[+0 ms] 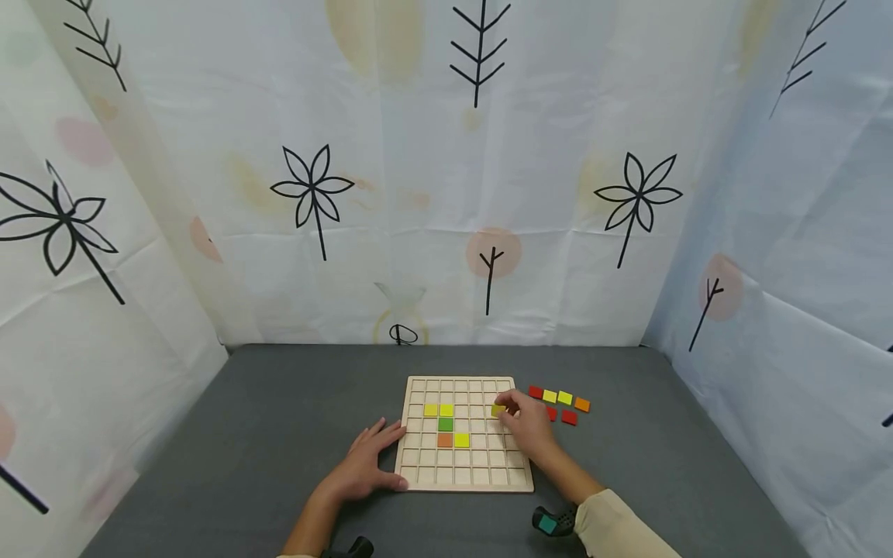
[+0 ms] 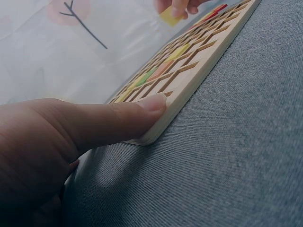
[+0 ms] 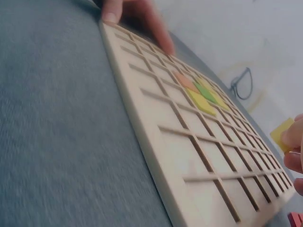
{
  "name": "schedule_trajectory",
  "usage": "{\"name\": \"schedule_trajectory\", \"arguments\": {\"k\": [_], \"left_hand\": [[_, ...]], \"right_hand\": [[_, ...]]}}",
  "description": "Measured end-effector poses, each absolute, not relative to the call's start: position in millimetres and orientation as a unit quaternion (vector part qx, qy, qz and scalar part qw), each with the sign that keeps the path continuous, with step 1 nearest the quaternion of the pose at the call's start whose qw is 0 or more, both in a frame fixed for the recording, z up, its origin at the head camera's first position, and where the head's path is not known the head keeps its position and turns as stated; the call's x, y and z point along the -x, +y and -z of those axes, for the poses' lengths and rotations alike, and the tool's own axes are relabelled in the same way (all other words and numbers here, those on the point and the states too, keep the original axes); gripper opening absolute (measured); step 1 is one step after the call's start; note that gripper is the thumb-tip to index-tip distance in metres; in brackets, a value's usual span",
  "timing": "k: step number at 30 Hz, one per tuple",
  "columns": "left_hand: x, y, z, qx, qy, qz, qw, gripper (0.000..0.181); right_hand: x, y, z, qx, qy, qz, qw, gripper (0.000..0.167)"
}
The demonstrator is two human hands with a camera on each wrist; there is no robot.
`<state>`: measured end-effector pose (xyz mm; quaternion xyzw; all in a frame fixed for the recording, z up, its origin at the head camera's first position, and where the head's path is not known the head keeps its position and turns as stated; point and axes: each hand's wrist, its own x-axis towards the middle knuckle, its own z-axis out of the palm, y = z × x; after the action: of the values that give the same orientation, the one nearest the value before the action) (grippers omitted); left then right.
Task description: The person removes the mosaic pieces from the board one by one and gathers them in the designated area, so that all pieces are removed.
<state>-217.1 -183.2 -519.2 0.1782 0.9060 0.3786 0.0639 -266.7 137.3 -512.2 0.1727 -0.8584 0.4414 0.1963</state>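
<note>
A wooden grid board (image 1: pixel 488 474) lies flat on the grey table. In its cells sit yellow tiles (image 1: pixel 462 440), a green tile (image 1: pixel 446 425) and an orange tile (image 1: pixel 445 440). My left hand (image 1: pixel 363 465) rests against the board's left side, fingers spread and extended; in the left wrist view its thumb (image 2: pixel 137 113) presses the near corner. Between the thumb and fingers of my right hand (image 1: pixel 529 425) a yellow square tile (image 3: pixel 282 133) is pinched, held over the board's right part. In the left wrist view this tile (image 2: pixel 170 17) appears raised above the board.
Right of the board lie several loose tiles, among them a red tile (image 1: pixel 569 418), a yellow tile (image 1: pixel 565 398) and an orange tile (image 1: pixel 582 404). Patterned white cloth (image 1: pixel 418 170) hangs behind and at both sides of the grey tabletop (image 1: pixel 279 403).
</note>
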Motion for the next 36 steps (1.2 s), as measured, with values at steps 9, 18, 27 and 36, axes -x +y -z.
{"name": "schedule_trajectory", "arguments": {"k": [9,18,27,36], "left_hand": [[218,-184,520,-0.181,0.907,-0.375,0.064,0.091],[219,-184,521,-0.185,0.908,-0.372,0.060,0.091],[219,-185,522,-0.178,0.909,-0.372,0.063,0.091],[218,-184,520,-0.174,0.912,-0.366,0.067,0.091]], "right_hand": [[265,162,512,-0.134,-0.871,-0.428,0.201,0.019],[263,190,517,-0.099,-0.874,-0.413,0.236,0.019],[260,217,524,-0.043,-0.887,-0.398,0.230,0.016],[253,239,526,0.013,-0.888,-0.402,0.222,0.014]]}}
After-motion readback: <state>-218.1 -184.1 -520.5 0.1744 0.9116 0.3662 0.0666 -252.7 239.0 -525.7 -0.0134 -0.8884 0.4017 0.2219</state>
